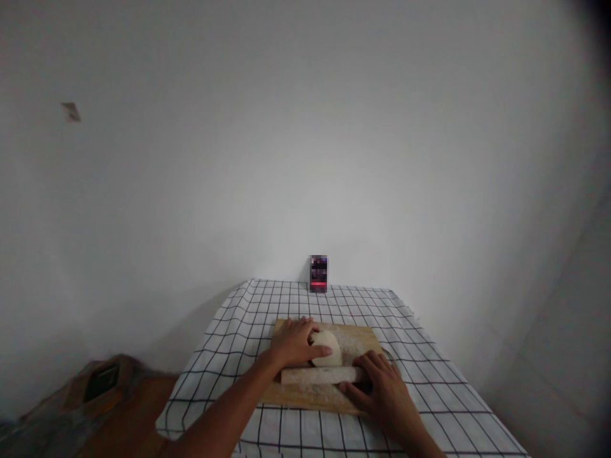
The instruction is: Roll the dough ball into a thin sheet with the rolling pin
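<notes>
On a floured wooden board [298,397] sits a pale, rounded lump of dough [328,343]. My left hand [294,343] grips its left side, the thumb lying across the near face and the fingers reaching round the far side. Just in front of the dough, a flour-dusted rolling pin [317,375] lies crosswise on the board. Its right end is in my right hand [379,385], with fingers over the far side and thumb along the near side. My palms hide part of the pin's end and of the dough.
A black-and-white checked cloth [281,299] covers the table. At its far edge a small dark upright object [319,273], blurred out, stands against the white wall [305,159]. An open cardboard box [102,381] is on the floor at the left.
</notes>
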Demonstrator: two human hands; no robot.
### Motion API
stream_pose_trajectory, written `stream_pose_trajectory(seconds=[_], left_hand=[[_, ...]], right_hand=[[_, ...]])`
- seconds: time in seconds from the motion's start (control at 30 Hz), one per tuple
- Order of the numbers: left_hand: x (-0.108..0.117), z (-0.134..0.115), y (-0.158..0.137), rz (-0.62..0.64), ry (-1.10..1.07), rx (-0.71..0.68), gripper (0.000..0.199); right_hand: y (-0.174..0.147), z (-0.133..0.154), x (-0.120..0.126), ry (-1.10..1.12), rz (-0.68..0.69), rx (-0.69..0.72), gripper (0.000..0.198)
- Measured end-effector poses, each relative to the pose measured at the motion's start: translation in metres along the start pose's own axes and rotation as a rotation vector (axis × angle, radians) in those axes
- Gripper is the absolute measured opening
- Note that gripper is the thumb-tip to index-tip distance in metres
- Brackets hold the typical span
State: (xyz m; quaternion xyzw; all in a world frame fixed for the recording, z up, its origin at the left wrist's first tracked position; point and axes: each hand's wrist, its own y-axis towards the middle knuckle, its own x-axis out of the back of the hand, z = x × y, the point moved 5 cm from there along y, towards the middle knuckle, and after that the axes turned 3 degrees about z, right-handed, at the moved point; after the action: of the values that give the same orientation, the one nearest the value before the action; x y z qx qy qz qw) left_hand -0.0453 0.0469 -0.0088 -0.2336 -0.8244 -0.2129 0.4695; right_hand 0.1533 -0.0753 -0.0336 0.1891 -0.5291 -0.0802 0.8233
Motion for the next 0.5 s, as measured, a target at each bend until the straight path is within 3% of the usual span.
stream_pose_trajectory(seconds=[0.13, 0.27, 0.43, 0.5], left_hand=[[0.012, 0.009, 0.022, -0.044, -0.221, 0.127, 0.041], [0.028, 0.023, 0.076, -0.218, -0.200, 0.256, 0.030], [0.027, 0.030, 0.154, -0.433, -0.195, 0.382, 0.073], [0.019, 0.030, 0.178, -0.495, -0.212, 0.421, 0.084]], right_hand=[[0.000, 0.001, 0.000, -0.008, -0.014, 0.002, 0.029], [0.000, -0.003, -0.004, 0.000, 0.005, -0.003, 0.030], [0.002, -0.020, -0.024, -0.082, -0.021, 0.027, 0.039], [0.002, -0.029, -0.035, -0.149, -0.063, 0.042, 0.030]])
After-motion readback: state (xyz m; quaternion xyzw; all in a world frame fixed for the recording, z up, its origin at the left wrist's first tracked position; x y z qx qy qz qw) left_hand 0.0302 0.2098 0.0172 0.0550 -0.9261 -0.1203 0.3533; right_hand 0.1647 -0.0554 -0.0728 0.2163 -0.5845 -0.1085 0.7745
